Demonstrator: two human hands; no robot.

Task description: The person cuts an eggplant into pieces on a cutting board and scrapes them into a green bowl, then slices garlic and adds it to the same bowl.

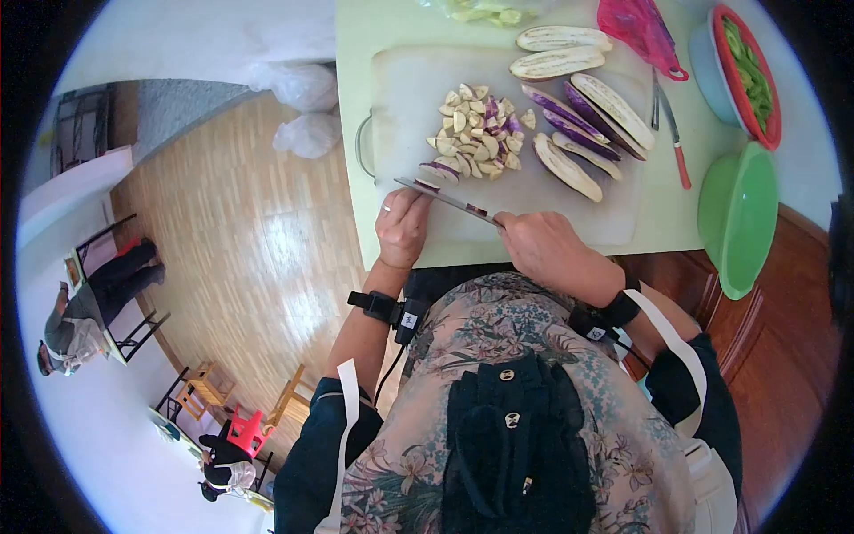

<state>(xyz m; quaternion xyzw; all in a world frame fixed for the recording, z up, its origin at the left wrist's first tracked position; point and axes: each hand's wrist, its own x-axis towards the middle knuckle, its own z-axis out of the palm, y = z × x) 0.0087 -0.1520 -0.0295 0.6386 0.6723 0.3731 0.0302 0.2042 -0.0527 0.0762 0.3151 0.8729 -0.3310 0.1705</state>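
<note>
My right hand [553,252] is wrapped round the handle of a kitchen knife [449,199], whose blade points left over the near-left part of a white cutting board [405,107]. Fingers bent, my left hand [403,230] presses on an eggplant piece [427,184] at the blade, largely hidden by the fingers and knife. Cut slices [442,170] lie just beyond the blade. Farther up the board is a pile of eggplant chunks [476,133]. Right of it rest several long eggplant strips [569,166] with purple skin, and halved eggplants [558,62] lie at the back.
A red-handled knife [678,147] lies right of the board. A green basin [738,218] leans at the table's right edge, near a red basket [772,116] of green vegetables. A pink plastic bag [636,34] sits at the back. Two people are at tables far left.
</note>
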